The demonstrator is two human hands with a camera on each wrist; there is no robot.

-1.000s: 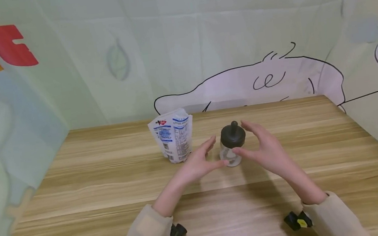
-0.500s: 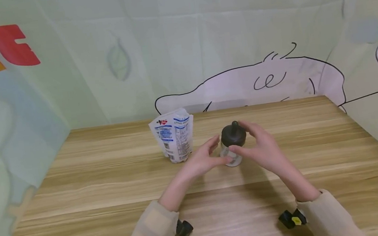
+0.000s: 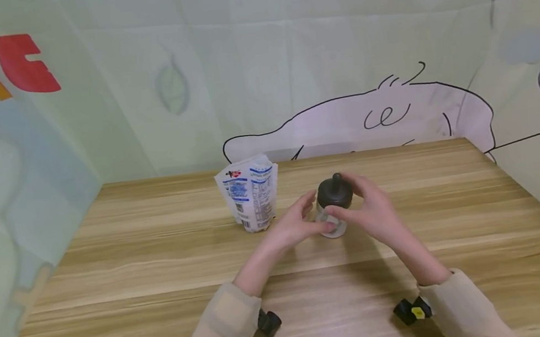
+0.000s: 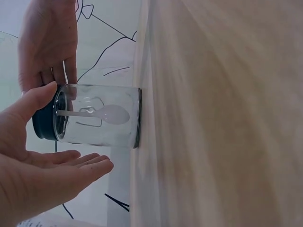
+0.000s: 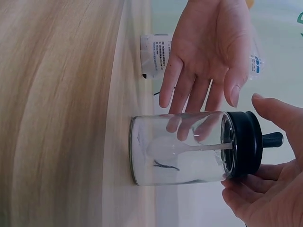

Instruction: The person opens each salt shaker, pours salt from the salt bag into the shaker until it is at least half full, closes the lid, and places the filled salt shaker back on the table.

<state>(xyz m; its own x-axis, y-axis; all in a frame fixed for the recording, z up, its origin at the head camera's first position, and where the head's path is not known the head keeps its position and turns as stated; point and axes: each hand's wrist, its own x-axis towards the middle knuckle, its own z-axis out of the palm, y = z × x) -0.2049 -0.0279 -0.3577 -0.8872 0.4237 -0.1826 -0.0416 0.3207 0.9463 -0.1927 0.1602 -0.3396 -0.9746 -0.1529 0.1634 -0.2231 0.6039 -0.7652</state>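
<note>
A clear glass seasoning jar [image 5: 199, 163] stands upright on the wooden table, topped by a black lid [image 3: 334, 196] with a knob. Inside it hangs a white spoon [image 4: 113, 114]. My left hand [image 3: 297, 224] curves loosely at the jar's left side, its thumb in front of the glass in the head view and its other fingers apart from the jar. On the other side, my right hand [image 3: 373, 209] spreads around the lid with its fingertips right at the rim. Its thumb stands off the lid in the right wrist view.
A white printed pouch [image 3: 253, 195] stands on the table [image 3: 160, 259] left of the jar, close beyond my left hand. A printed fabric backdrop [image 3: 249, 71] rises behind the table's far edge and along both sides.
Both hands have drawn a little closer around the jar, the left moving right and the right moving left. The jar and pouch have stayed in place on the table.
</note>
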